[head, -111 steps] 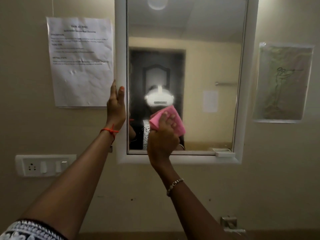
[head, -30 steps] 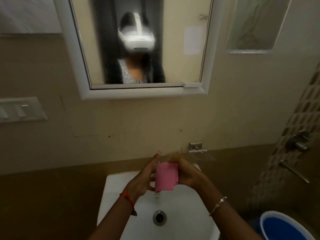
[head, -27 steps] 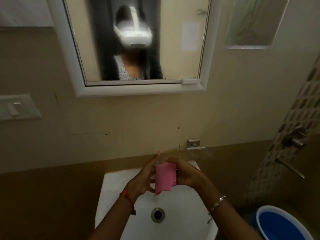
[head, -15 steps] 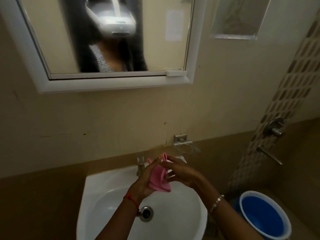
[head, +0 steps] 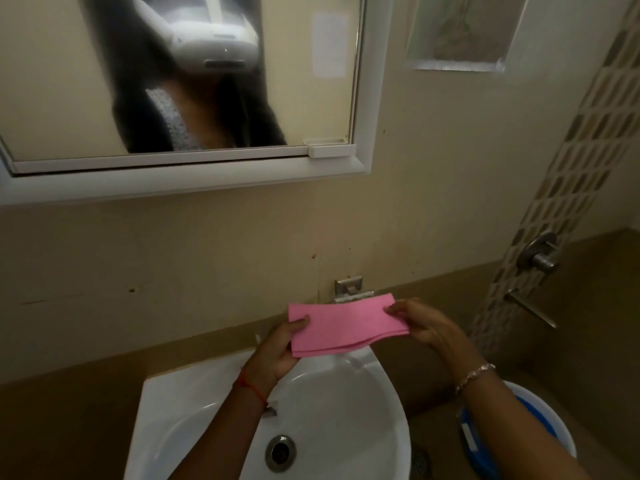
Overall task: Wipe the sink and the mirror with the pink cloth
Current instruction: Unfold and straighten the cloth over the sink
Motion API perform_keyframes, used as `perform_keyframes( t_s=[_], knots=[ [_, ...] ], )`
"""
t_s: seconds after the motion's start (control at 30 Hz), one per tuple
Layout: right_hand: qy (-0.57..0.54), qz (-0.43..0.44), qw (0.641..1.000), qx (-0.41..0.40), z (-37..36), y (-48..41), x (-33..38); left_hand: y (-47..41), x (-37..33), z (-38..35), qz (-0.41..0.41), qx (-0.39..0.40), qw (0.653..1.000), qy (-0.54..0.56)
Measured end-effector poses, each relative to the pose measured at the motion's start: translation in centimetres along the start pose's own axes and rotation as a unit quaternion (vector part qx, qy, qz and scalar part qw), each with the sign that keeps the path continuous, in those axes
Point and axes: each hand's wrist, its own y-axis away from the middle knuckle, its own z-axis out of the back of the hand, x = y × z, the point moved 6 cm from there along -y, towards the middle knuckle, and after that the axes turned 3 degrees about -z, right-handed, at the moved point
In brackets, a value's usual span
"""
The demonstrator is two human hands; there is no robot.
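The pink cloth [head: 346, 323] is stretched flat between both hands, folded into a wide strip, above the back of the white sink [head: 374, 410]. My left hand [head: 277, 351] pinches its left end and my right hand [head: 422, 323] pinches its right end. The sink's metal drain [head: 280, 452] shows below my left forearm, which hides the tap. The white-framed mirror [head: 62, 81] hangs on the wall above, at the upper left, and reflects a person wearing a white headset.
A metal soap holder [head: 349, 289] is fixed to the wall just behind the cloth. A blue bucket [head: 540, 431] stands on the floor to the right of the sink. A metal valve and lever [head: 540, 258] stick out of the tiled right wall.
My hands came down from the mirror to above the sink. The cloth, bunched between them half a second ago, is now spread into a flat strip held at both ends.
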Motion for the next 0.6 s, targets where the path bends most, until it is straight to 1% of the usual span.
perform_keyframes(
  t_s=[0.17, 0.23, 0.3, 0.37, 0.43, 0.5, 0.6],
  knots=[
    [0.053, 0.084, 0.989, -0.106, 3.0, -3.8, 2.9, -4.1, 0.3, -1.7, -0.042, -0.038, 0.996, -0.062],
    [0.079, 0.126, 0.976, -0.159, 3.7, -5.4, 3.6, -5.7, 0.8, -1.8, -0.050, -0.060, 0.995, -0.068],
    [0.133, 0.168, 0.953, -0.213, 4.1, -6.6, 3.7, -6.8, 1.6, -1.7, -0.046, -0.089, 0.993, -0.067],
    [0.188, 0.194, 0.933, -0.239, 4.2, -7.5, 3.1, -7.5, 2.6, -1.2, -0.035, -0.124, 0.989, -0.072],
    [0.222, 0.203, 0.918, -0.258, 4.6, -8.3, 1.9, -7.7, 3.4, -0.6, -0.025, -0.147, 0.985, -0.085],
    [0.246, 0.206, 0.905, -0.279, 5.0, -8.6, 1.0, -7.5, 3.5, -0.5, -0.029, -0.146, 0.984, -0.096],
    [0.288, 0.215, 0.888, -0.287, 4.2, -8.1, 0.7, -7.1, 3.2, -0.4, -0.042, -0.121, 0.985, -0.113]
  ],
)
